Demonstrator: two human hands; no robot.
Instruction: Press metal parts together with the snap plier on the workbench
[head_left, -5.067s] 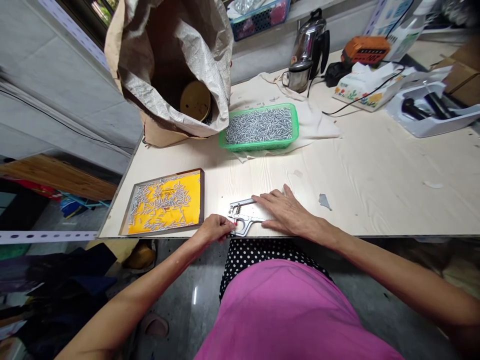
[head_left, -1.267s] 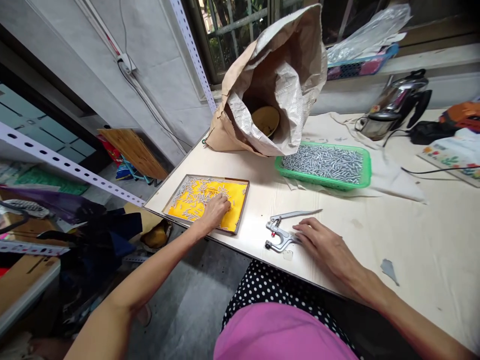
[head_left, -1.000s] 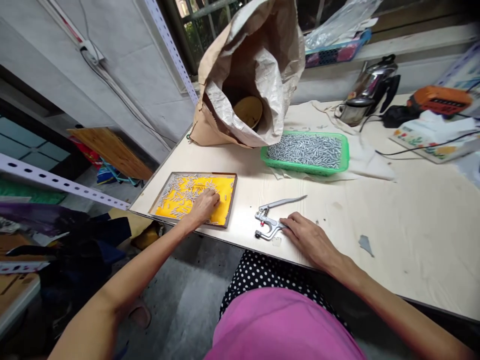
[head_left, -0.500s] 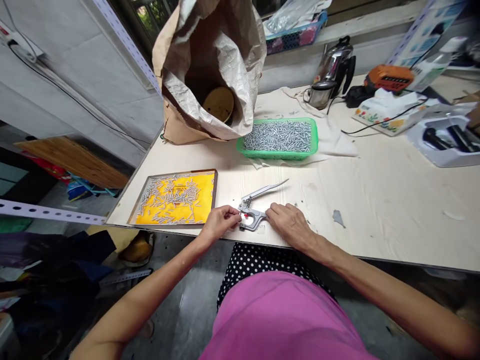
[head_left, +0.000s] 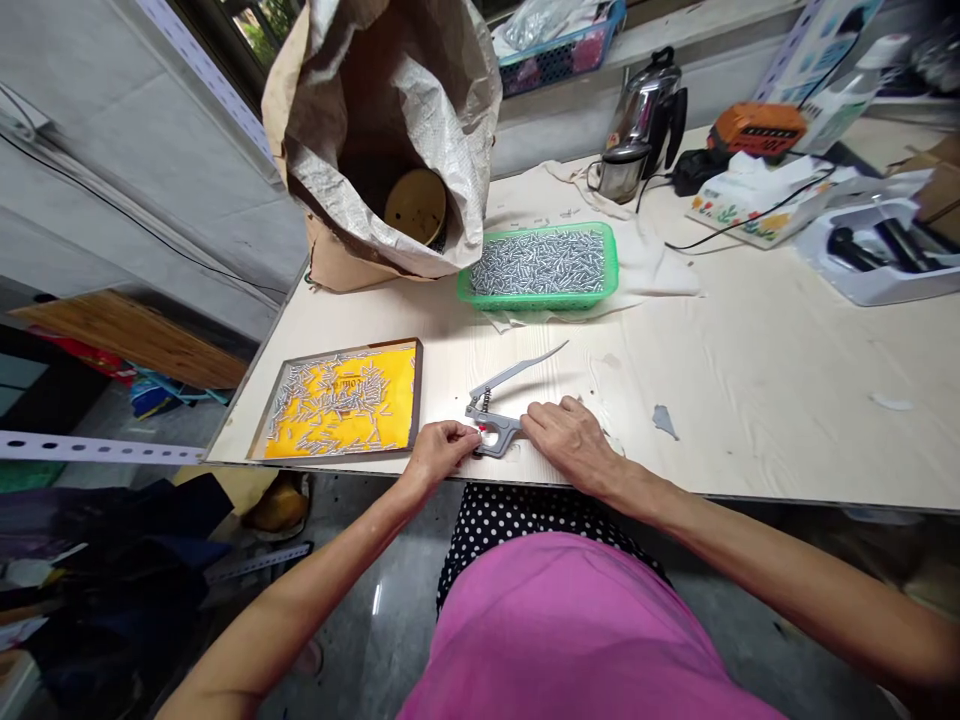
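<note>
Grey hand-press pliers (head_left: pixel 510 430) with a spring and a raised upper handle lie near the table's front edge. My right hand (head_left: pixel 574 442) is closed round the end of their lower handle. At the jaw, beside a small red part, my left hand (head_left: pixel 441 448) pinches with thumb and fingertips; whatever is between them is too small to make out. Left of that hand sits a shallow tray (head_left: pixel 418 400) with a yellow lining, over which small metal pins (head_left: pixel 352 395) are scattered. Behind the pliers, a green plastic basket (head_left: pixel 612 270) is full of similar pins.
A large paper sack (head_left: pixel 337 250), its mouth open, stands at the back left with a round tub (head_left: pixel 416 207) inside. Along the back right are a metal kettle (head_left: pixel 637 115), a cup (head_left: pixel 621 178), an orange device (head_left: pixel 757 130), a tissue box (head_left: pixel 739 225) and a white tray (head_left: pixel 862 285).
The camera view has shifted slightly, moving the background. My left fingers remain at the jaw and my right hand keeps its grip on the handle.
</note>
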